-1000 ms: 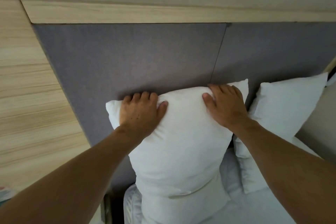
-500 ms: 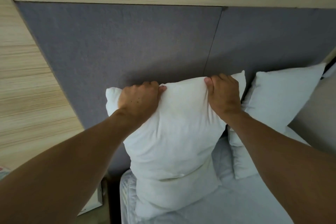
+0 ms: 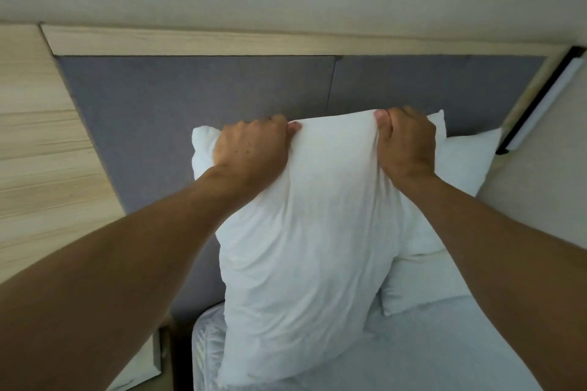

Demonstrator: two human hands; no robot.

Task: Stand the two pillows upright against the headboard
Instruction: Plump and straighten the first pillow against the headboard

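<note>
The left hand (image 3: 251, 149) and right hand (image 3: 406, 143) are each clenched on the top edge of the near pillow (image 3: 305, 232), which stands at the bed's (image 3: 444, 352) head end against the headboard (image 3: 190, 95). It looks light and soft; bunching its top edge suits it.

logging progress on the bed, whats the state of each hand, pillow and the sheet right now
left hand: fingers clenched on near pillow's top edge
right hand: fingers clenched on near pillow's top edge
near pillow: upright on the bed, held
far pillow: leaning on headboard, untouched
bed sheet: wrinkled
</note>
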